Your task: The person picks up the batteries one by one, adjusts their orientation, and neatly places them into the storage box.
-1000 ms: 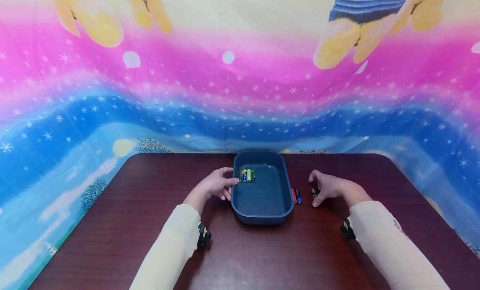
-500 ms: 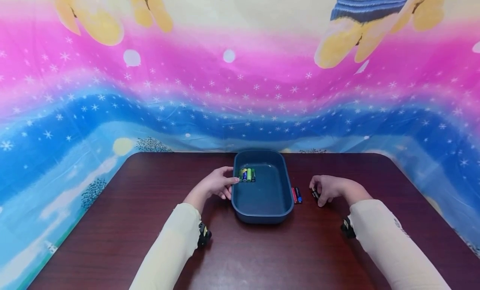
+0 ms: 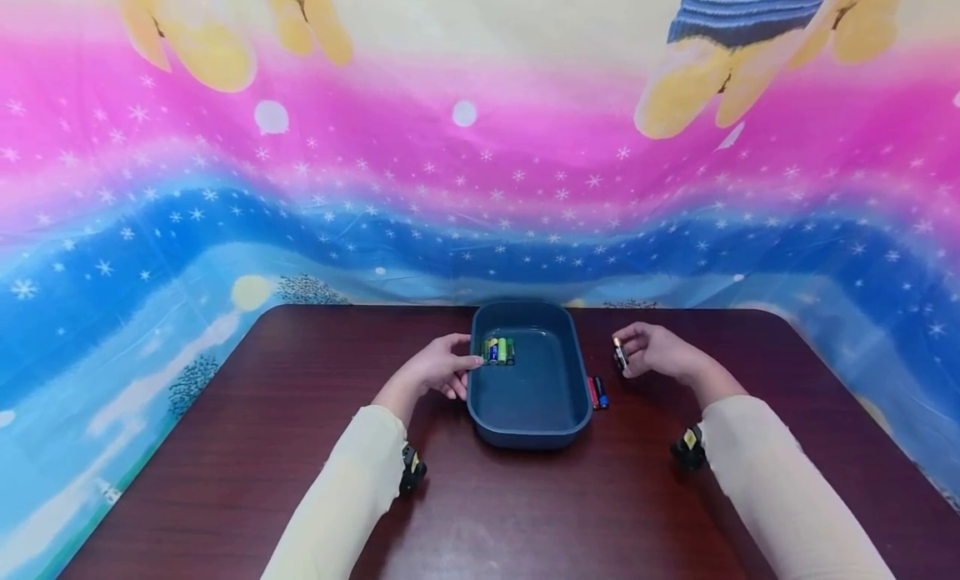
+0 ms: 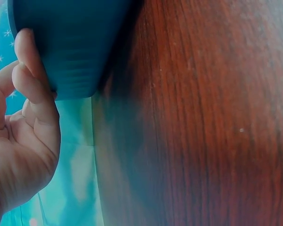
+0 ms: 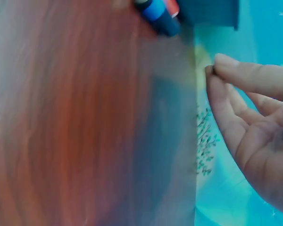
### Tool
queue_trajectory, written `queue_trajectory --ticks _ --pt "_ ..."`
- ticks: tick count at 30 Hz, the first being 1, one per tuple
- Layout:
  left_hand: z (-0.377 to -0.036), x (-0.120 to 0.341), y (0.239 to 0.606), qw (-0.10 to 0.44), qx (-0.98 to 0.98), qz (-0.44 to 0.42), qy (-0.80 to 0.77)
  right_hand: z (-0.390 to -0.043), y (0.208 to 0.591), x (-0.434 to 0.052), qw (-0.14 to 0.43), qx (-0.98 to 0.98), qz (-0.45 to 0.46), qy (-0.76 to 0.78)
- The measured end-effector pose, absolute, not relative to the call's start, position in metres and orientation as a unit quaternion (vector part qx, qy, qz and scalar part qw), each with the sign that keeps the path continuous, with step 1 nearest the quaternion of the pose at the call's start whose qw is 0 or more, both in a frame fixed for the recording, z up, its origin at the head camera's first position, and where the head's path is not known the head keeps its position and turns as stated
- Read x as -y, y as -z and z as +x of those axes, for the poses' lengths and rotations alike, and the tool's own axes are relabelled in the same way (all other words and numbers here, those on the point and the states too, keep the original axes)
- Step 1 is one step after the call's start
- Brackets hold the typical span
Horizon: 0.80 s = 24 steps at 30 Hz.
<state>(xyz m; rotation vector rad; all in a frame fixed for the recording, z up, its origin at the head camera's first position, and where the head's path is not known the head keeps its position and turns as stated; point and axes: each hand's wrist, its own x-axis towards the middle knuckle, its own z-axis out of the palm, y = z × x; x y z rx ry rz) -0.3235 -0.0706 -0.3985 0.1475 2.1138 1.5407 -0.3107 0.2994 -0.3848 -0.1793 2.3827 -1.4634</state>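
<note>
A dark blue-grey rectangular plastic box [image 3: 531,405] stands on the table. My left hand [image 3: 433,367] grips its left side, thumb at the rim and fingers against the outer wall; the left wrist view shows these fingers [image 4: 30,84] along the wall. Several green, yellow and blue batteries [image 3: 498,352] lie side by side inside, near that hand. To the right of the box, my right hand [image 3: 660,351] pinches a black-and-white battery [image 3: 619,355] between thumb and fingertips, raised over the table. In the right wrist view that battery is mostly hidden by the fingers.
A red battery [image 3: 593,392] and a black-and-blue battery [image 3: 602,392] lie together on the table, close against the box's right wall. The brown wooden table [image 3: 510,513] ends at a printed cloth backdrop [image 3: 480,188] behind the box.
My right hand has taken hold of the battery and lifted it up and away from the table, slightly leftward. The left hand and the box stay in place.
</note>
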Motion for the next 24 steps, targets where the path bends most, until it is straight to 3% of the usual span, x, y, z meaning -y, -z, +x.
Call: queue_trajectory --ticks 5,14,24 --pt "-0.324 0.070 0.399 0.261 -0.778 0.051 -0.569 -0.313 0.371 -0.292 0.129 -0.829 -0.056 0.541" --pt "-0.323 0.070 0.397 0.257 -0.778 0.049 -0.571 -0.317 0.347 -0.275 0.176 -0.786 -0.058 0.590" --pt "-0.323 0.071 0.398 0.254 -0.778 0.051 -0.572 -0.324 0.341 -0.255 0.168 -0.761 -0.051 0.625"
